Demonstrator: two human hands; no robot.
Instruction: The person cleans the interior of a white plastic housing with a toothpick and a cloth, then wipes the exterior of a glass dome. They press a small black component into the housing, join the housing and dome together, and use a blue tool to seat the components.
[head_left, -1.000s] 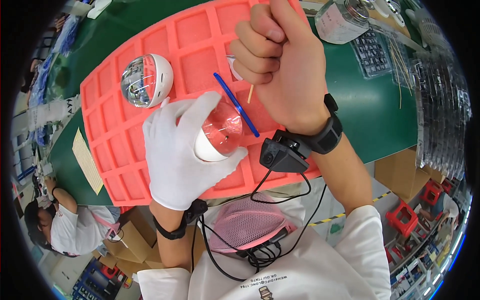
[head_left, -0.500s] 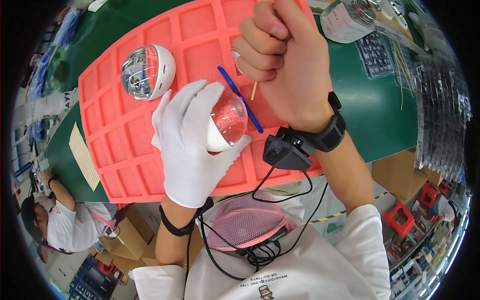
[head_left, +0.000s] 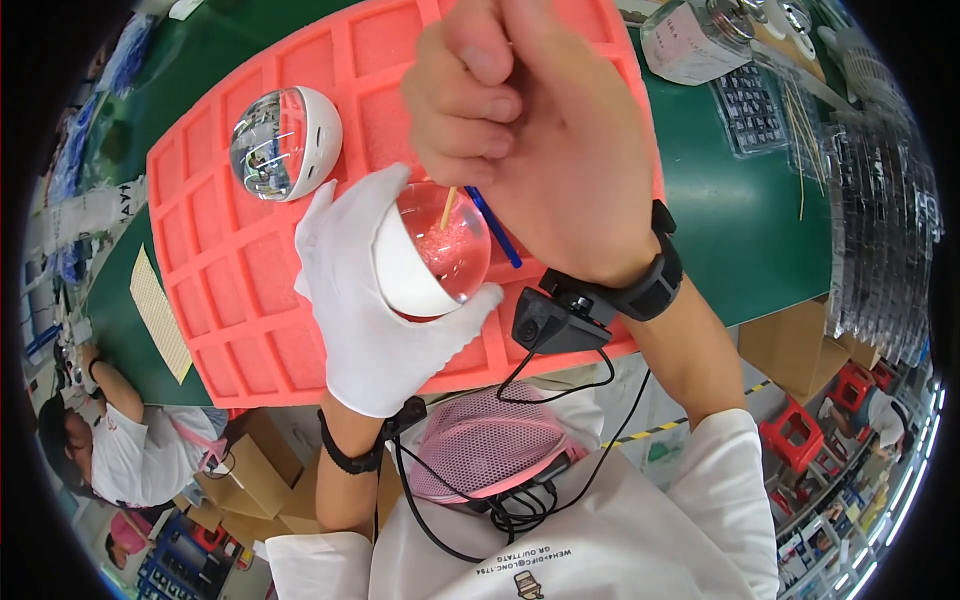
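Clear white-based globe [head_left: 455, 258], clasped between thumb and fingers of the gloved left hand [head_left: 355, 290], over the pink compartmented tray [head_left: 255, 305]. Bare right hand [head_left: 545, 140] curled shut around a thin wooden stick [head_left: 448, 208], lower end in front of the clear dome, contact impossible to tell. Blue rod [head_left: 500, 235] just beside, partly hidden; second globe [head_left: 288, 143] farther left, tipped sideways on the tray.

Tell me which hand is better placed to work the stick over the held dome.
Right, most likely: the right hand grips the stick, its tip seen against the dome, while the gloved left hand holds that dome.
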